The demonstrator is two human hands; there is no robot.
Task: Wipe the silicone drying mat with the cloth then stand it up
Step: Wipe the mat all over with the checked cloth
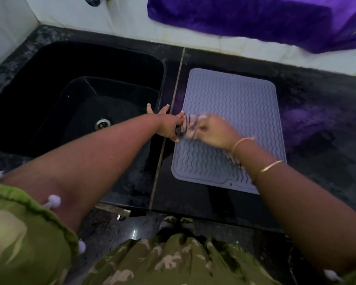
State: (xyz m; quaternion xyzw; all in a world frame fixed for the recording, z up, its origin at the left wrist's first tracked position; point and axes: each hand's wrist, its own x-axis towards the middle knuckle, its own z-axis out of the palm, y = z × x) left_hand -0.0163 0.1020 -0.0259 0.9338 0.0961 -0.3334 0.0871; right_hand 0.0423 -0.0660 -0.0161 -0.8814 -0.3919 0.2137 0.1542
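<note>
In the head view, your right hand [212,130] is closed around the bunched cloth [190,125] and presses it onto the silicone drying mat [234,112] near the mat's left edge, at centre frame. Your left hand [169,126] rests with fingers spread and nothing in its grasp; it lies on that same left edge, touching the cloth, and appears to steady the mat. The mat lies flat on the dark countertop [317,120], just right of the black sink [70,99], with its long axis running from lower frame toward the tiled wall [132,23] at upper frame. Most of the ribbed surface extends up and to the right of the cloth, so the wipe should run along that axis, away from you. The right hand is the nearer to that area. The mat is not yet stood up.
</note>
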